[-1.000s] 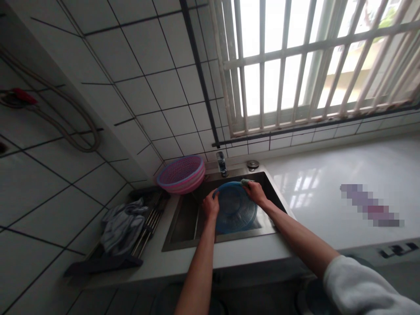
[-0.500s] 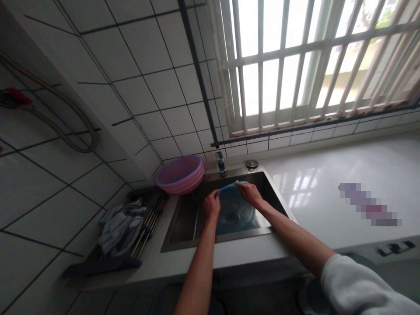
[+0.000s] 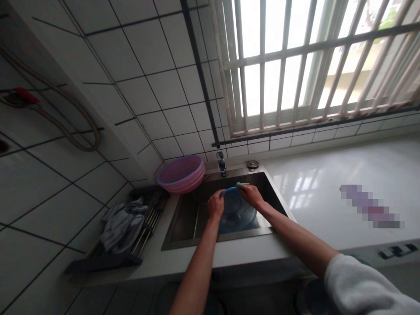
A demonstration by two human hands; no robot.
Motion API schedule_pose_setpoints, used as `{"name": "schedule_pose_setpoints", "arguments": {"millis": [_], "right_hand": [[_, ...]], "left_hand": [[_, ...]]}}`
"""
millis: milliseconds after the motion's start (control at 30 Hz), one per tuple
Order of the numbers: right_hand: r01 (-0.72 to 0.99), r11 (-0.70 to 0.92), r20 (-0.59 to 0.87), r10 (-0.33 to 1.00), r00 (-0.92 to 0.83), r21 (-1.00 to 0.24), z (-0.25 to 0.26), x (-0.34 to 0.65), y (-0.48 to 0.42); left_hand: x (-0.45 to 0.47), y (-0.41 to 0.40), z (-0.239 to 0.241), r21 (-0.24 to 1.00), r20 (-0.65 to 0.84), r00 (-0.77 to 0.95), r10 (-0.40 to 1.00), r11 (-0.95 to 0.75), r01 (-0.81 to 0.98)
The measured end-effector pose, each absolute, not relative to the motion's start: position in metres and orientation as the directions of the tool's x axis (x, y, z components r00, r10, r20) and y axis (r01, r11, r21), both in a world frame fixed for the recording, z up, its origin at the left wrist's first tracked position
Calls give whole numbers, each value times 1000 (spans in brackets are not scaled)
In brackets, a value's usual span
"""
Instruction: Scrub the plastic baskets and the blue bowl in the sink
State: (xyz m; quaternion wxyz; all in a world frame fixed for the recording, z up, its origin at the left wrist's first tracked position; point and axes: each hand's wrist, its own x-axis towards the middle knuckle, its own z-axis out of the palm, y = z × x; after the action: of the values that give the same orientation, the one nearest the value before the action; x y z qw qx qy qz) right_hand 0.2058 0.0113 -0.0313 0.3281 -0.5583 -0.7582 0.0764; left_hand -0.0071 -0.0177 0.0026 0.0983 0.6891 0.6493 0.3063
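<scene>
A blue plastic basket (image 3: pixel 239 215) with slotted sides is tilted in the steel sink (image 3: pixel 183 221). My left hand (image 3: pixel 215 204) is closed around the left part of its rim. On the rim's far right, my right hand (image 3: pixel 251 195) presses a small pale green cloth (image 3: pixel 242 185), its fingers wrapped round it. Most of the cloth is hidden by the fingers. Both forearms reach in over the sink's front edge.
A faucet (image 3: pixel 221 164) and a round drain strainer (image 3: pixel 252 165) are behind the sink. Stacked pink baskets (image 3: pixel 182 175) lean at its back left corner. Left of it, a grey striped cloth (image 3: pixel 123 225) lies on a folding rack (image 3: pixel 146 234). White countertop (image 3: pixel 315 210) extends to the right.
My left hand and the basket's rim have shifted slightly to the right. Both hands keep their hold, and the right hand with the cloth stays at nearly the same spot.
</scene>
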Motion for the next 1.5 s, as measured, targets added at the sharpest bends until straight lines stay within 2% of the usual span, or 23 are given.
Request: {"name": "schedule_pose_setpoints", "arguments": {"millis": [100, 233, 367, 500, 600, 667, 767, 967, 1100, 1233, 1300, 1367, 1500], "right_hand": [[777, 398, 426, 885, -186, -487, -30, 204, 12], [785, 284, 428, 904, -28, -550, -36, 218, 21], [783, 251, 450, 892, 41, -570, -43, 231, 27], [799, 248, 447, 894, 28, -548, -40, 224, 21], [798, 329, 431, 897, -98, -504, -33, 208, 13], [786, 396, 428, 884, -186, -476, -29, 200, 9], [781, 402, 434, 881, -188, -478, -27, 199, 9], [810, 250, 425, 905, 0, -531, -32, 224, 20], [816, 244, 415, 910, -6, -524, -32, 224, 18], [802, 344, 416, 900, -134, -488, -29, 208, 11], [789, 391, 413, 890, -192, -473, -28, 202, 9], [787, 385, 415, 891, -181, -482, -27, 202, 11], [794, 262, 423, 906, -6, -549, -29, 217, 20]], "left_hand": [[-8, -19, 6, 531, 256, -94, 962, -59, 845], [-24, -15, 8, 610, 290, -314, 904, 78, 788], [-34, -10, 6, 653, 306, -408, 860, 122, 748], [-24, -11, 3, 631, 299, -298, 907, 47, 774], [-12, -14, 2, 584, 272, -88, 958, -92, 806], [-7, -15, 2, 561, 255, -8, 967, -141, 816], [-10, -14, 2, 573, 258, -63, 964, -100, 814], [-27, -10, 5, 651, 260, -319, 912, 79, 755], [-25, -10, 3, 644, 271, -283, 920, 45, 764], [-15, -11, -3, 599, 269, -60, 961, -118, 792], [-12, -11, -4, 585, 264, -14, 964, -149, 797], [-13, -10, -3, 597, 267, -57, 962, -119, 793], [-23, -7, 0, 687, 269, -277, 923, 18, 726]]}}
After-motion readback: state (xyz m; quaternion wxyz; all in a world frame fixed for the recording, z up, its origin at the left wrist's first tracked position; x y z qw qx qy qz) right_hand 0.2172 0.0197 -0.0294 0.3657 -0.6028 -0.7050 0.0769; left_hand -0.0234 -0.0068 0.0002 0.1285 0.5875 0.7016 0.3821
